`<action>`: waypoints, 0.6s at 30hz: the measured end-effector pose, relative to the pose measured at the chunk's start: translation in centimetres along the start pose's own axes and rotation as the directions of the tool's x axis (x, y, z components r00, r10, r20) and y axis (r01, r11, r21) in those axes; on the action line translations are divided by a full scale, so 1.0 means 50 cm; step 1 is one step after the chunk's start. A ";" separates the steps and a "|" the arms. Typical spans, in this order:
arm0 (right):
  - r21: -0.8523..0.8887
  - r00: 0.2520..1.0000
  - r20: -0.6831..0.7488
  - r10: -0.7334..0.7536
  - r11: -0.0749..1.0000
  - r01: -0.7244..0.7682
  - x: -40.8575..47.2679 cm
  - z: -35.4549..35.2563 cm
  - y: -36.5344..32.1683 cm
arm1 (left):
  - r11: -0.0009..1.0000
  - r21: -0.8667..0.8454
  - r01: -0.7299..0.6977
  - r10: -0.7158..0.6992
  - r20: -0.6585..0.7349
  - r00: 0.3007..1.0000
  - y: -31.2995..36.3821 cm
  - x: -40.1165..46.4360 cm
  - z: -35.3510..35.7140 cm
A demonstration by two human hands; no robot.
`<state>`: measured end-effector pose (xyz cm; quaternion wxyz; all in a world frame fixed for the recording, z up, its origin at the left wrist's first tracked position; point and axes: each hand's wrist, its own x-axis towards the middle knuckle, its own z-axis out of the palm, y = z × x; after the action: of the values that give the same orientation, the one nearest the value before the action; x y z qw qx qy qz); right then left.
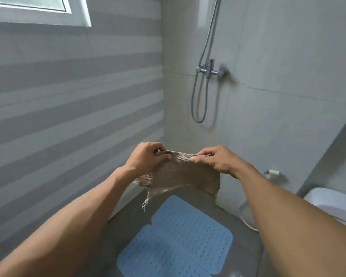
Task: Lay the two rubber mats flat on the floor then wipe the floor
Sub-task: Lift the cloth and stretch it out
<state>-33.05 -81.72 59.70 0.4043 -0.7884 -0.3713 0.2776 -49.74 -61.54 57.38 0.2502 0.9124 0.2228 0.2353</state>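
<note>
Your left hand point(148, 156) and right hand point(216, 159) pinch top edge of brown cloth point(180, 174) (frayed, threads dangling), held stretched mid-air; two blue rubber mats point(178, 236) lie flat, overlapping, on grey floor point(126, 228) below.

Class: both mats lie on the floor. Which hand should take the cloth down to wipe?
Either, probably: left hand and right hand both pinch the brown cloth's top edge, level, above the blue mats.
</note>
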 end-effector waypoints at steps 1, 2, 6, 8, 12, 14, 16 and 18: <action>-0.001 0.999 0.034 -0.036 0.999 0.036 0.015 0.017 -0.025 | 1.000 0.006 0.025 -0.025 -0.038 0.999 -0.011 -0.012 -0.031; -0.001 0.996 0.063 -0.068 0.998 0.068 0.031 0.036 -0.049 | 0.999 0.017 0.047 -0.046 -0.071 0.996 -0.023 -0.024 -0.063; -0.010 0.963 0.168 -0.209 0.977 0.214 0.093 0.120 -0.149 | 0.992 0.047 0.115 -0.104 -0.191 0.976 -0.084 -0.073 -0.186; -0.009 0.942 0.206 -0.266 0.962 0.274 0.120 0.167 -0.198 | 0.986 0.050 0.161 -0.144 -0.248 0.958 -0.116 -0.099 -0.243; -0.001 0.893 0.246 -0.377 0.921 0.389 0.158 0.259 -0.292 | 0.971 0.066 0.230 -0.194 -0.347 0.918 -0.167 -0.147 -0.344; 0.005 0.874 0.251 -0.416 0.903 0.429 0.173 0.295 -0.329 | 0.965 0.080 0.248 -0.202 -0.375 0.905 -0.184 -0.167 -0.383; -0.011 0.847 0.276 -0.455 0.880 0.476 0.187 0.347 -0.373 | 0.949 0.103 0.297 -0.233 -0.403 0.885 -0.207 -0.200 -0.428; -0.011 0.822 0.290 -0.490 0.857 0.515 0.198 0.400 -0.415 | 0.925 0.152 0.349 -0.253 -0.441 0.861 -0.232 -0.233 -0.471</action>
<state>-49.66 -56.83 65.49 0.3717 -0.6329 -0.6307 0.2520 -75.02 -50.38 65.14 0.1257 0.8177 0.4366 0.3536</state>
